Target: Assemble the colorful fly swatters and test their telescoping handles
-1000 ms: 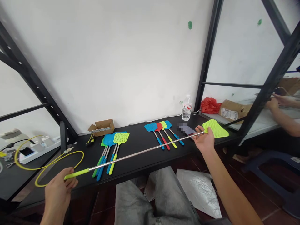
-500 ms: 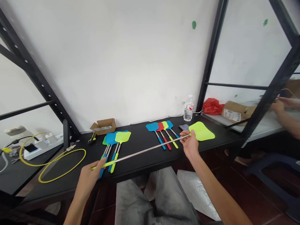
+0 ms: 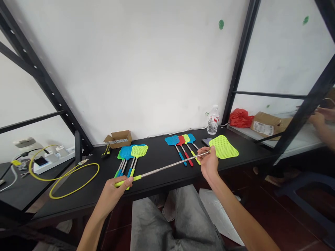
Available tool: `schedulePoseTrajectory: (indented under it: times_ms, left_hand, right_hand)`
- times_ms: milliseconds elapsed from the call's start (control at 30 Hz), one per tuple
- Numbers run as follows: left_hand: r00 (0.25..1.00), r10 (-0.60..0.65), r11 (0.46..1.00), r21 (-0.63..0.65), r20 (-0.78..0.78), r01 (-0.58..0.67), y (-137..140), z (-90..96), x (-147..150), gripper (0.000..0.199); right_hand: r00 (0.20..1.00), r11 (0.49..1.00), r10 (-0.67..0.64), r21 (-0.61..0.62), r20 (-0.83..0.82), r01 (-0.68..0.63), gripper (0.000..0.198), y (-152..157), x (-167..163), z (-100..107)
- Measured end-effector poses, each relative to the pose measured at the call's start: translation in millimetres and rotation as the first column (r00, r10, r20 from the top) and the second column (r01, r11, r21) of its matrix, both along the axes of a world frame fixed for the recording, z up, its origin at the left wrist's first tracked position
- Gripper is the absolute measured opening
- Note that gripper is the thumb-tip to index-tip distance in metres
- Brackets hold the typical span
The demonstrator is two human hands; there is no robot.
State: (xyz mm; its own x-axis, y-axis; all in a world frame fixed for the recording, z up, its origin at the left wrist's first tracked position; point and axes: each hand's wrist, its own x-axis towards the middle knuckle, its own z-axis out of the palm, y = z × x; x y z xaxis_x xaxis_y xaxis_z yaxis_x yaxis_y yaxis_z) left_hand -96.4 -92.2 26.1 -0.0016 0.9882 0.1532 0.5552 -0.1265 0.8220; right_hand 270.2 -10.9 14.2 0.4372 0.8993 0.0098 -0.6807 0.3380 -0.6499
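A yellow-green fly swatter (image 3: 167, 166) with a drawn-out metal telescopic rod spans between my hands above the black table's front part. My left hand (image 3: 117, 190) is closed round its yellow-green grip. With fingers pinching the rod just below the perforated head, my right hand (image 3: 208, 160) holds the other end. Behind my left hand lies a group of shortened swatters, a yellow-green swatter (image 3: 139, 151) and a blue swatter (image 3: 126, 152) among them. Behind and left of my right hand are several more, including a blue swatter (image 3: 172, 140) and a red swatter (image 3: 181, 140).
On the black table (image 3: 154, 160) stand a small open carton (image 3: 120, 139) and a water bottle (image 3: 213, 120). A phone (image 3: 206, 141) lies near my right hand. A yellow cable (image 3: 74, 193) loops at left by a power strip (image 3: 53, 161). Another person's hand (image 3: 318, 118) shows at far right.
My left hand has moved right, towards my right hand, and the rod between them looks shorter. Both hands keep their hold. The view has shifted slightly.
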Motion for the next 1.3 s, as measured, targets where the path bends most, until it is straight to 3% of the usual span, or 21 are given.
schedulePoseTrajectory:
  times_ms: [333,1067,1300]
  left_hand:
    - [0.962,-0.267,0.96,-0.07,0.062,0.271,-3,-2.6,49,0.046]
    - [0.961,-0.26,0.962,-0.057,0.091,0.266,-13,1.3,66,0.044]
    - [0.948,-0.298,0.953,-0.031,0.108,0.303,-21,-0.2,101,0.045]
  right_hand:
    - [0.99,0.998,0.033,0.056,0.137,-0.041,0.046,-21,-50,-4]
    - [0.994,0.997,-0.02,0.082,0.106,0.011,0.045,-36,-52,5]
    - [0.985,0.996,0.052,0.062,0.162,-0.063,0.048,-50,-76,-1]
